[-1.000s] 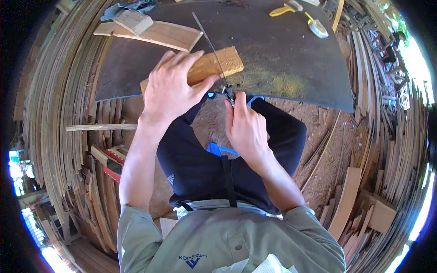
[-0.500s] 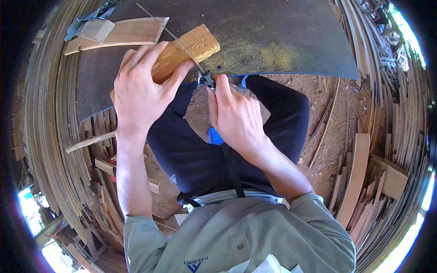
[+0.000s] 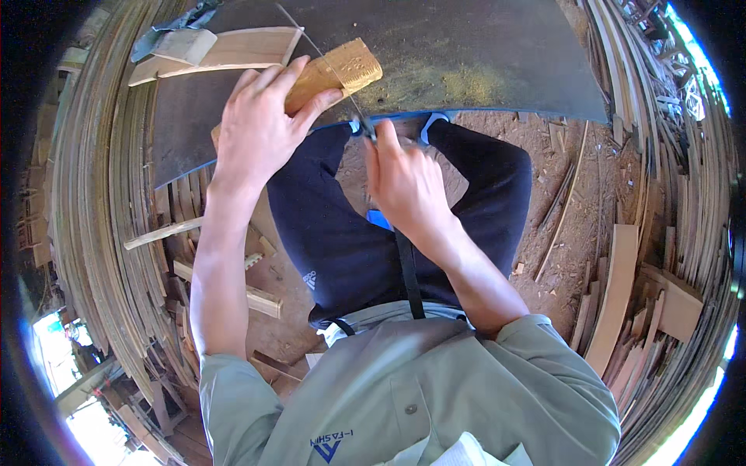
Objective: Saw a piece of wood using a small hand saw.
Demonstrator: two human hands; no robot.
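My left hand (image 3: 263,128) presses on a yellowish-brown wooden block (image 3: 330,68) that lies slanted at the near edge of a dark tabletop (image 3: 482,46). Its thumb and fingers clasp the block's sides. Across the block's right part runs the thin blade of a saw (image 3: 317,45), seen nearly edge-on, so I cannot tell how deep it sits in the wood. My right hand (image 3: 412,182), closed around the saw's dark handle, is just off the table edge above my knees. The fingers hide most of the handle, which is slightly blurred.
Yellow sawdust (image 3: 462,87) lies right of the block. A curved pale board (image 3: 249,51), a small wood offcut (image 3: 185,46) and a crumpled grey-blue wrapper (image 3: 175,27) sit at the table's far left. Stacked wood strips (image 3: 101,179) line both sides; a wide plank (image 3: 614,299) leans at right.
My right hand has drawn the saw slightly toward me, so its handle stands farther from the block. My left hand keeps its hold on the block. The whole view has shifted a little.
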